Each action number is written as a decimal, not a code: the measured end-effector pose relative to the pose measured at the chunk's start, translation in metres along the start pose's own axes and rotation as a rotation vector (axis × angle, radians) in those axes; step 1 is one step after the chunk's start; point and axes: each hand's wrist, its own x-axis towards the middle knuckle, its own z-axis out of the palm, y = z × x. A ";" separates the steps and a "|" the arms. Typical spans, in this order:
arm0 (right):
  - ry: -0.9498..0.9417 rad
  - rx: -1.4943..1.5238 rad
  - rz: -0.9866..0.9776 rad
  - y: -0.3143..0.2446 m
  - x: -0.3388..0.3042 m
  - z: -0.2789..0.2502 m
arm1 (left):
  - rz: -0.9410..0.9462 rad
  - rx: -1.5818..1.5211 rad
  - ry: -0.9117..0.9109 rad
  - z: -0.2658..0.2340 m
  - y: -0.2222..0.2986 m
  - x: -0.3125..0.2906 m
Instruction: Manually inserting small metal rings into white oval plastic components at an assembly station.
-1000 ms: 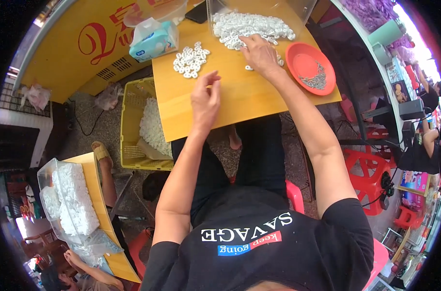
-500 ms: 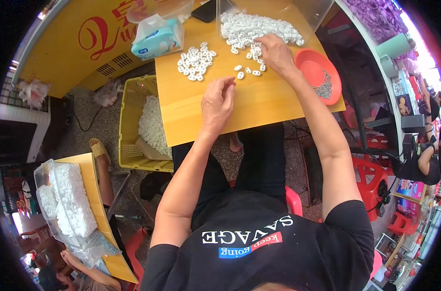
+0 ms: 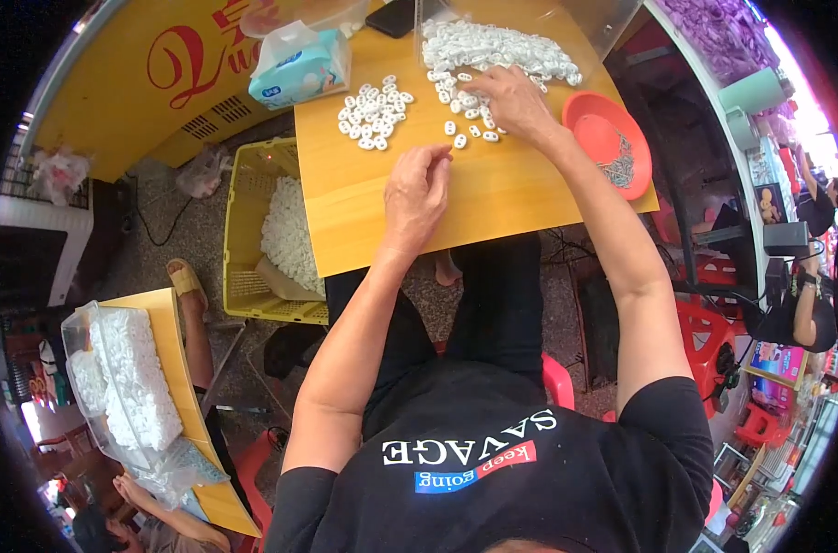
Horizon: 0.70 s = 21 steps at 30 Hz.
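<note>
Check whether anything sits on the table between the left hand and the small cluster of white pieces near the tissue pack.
Nothing visible does. The left hand hovers over bare yellow table, and only open tabletop lies between it and the small cluster of white pieces. The tissue pack sits beyond the cluster, out of the way.

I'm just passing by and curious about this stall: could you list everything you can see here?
wooden table: one, yellow-brown, centre top
small oval pieces: a loose cluster, white, left part of the table
large pile of pieces: one heap, white, far edge of the table
scattered pieces: a few, white, beside the right hand
shallow dish: one, orange-red, right edge of the table, small grey metal bits inside
tissue pack: one, light blue, far left corner of the table
crate: one, yellow, on the floor left of the table, white pieces inside
plastic bags: clear, full of white pieces, on a second table lower left
left hand: fingers pinched, over the table
right hand: on the scattered pieces
</note>
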 end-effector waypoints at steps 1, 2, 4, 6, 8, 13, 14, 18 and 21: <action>-0.008 0.080 -0.026 0.003 0.001 -0.002 | -0.004 0.018 -0.006 -0.001 0.000 0.000; -0.015 0.161 -0.052 0.005 0.002 -0.003 | -0.008 0.035 -0.011 -0.001 0.001 0.000; 0.019 0.195 -0.034 0.019 0.005 0.001 | -0.009 0.024 -0.018 0.001 0.003 0.001; 0.054 0.234 -0.022 0.021 0.005 0.005 | -0.012 0.018 -0.020 0.002 0.003 0.000; 0.123 0.083 0.034 0.011 0.003 0.010 | -0.012 0.013 -0.013 0.001 0.001 0.000; 0.073 0.128 -0.120 -0.001 -0.007 0.001 | -0.002 0.011 -0.011 0.002 0.001 0.000; 0.058 0.147 -0.137 -0.002 -0.010 -0.002 | 0.008 0.021 -0.009 0.002 0.000 0.000; 0.148 0.133 -0.131 -0.025 -0.026 -0.014 | -0.009 -0.015 -0.005 0.002 -0.007 0.000; 0.072 0.135 -0.198 -0.049 -0.050 -0.013 | 0.029 -0.010 -0.006 0.002 -0.013 0.001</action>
